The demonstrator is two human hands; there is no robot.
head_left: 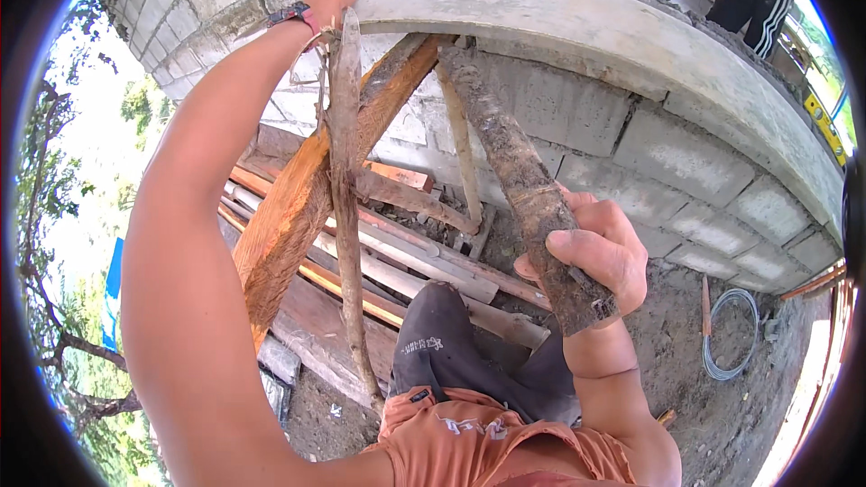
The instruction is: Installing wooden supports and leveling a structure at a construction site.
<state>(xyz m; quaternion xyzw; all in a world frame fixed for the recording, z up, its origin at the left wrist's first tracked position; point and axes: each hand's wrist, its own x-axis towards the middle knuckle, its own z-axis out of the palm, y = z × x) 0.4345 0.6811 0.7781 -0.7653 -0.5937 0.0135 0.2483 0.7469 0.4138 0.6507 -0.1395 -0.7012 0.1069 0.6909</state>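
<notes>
My right hand (606,248) is closed around a rough, dirt-crusted length of wood (514,158), thumb across its near face. The far end of this piece reaches up to the underside of a long pale ledge (541,2) on the block wall. At the ledge's left end is my left hand (327,13), wearing a wristband, right beside the top of a thin upright pole (345,126). Most of its fingers are hidden, so its grip is unclear. Behind the pole, a thick orange-brown beam (298,207) slants up to the ledge.
Planks and poles (433,257) lie along the foot of the grey block wall (577,108). A coil of wire (732,334) rests on the dirt at right. A yellow level (824,126) sits by the ledge's right end. Another person's dark trouser legs (753,0) show beyond the wall.
</notes>
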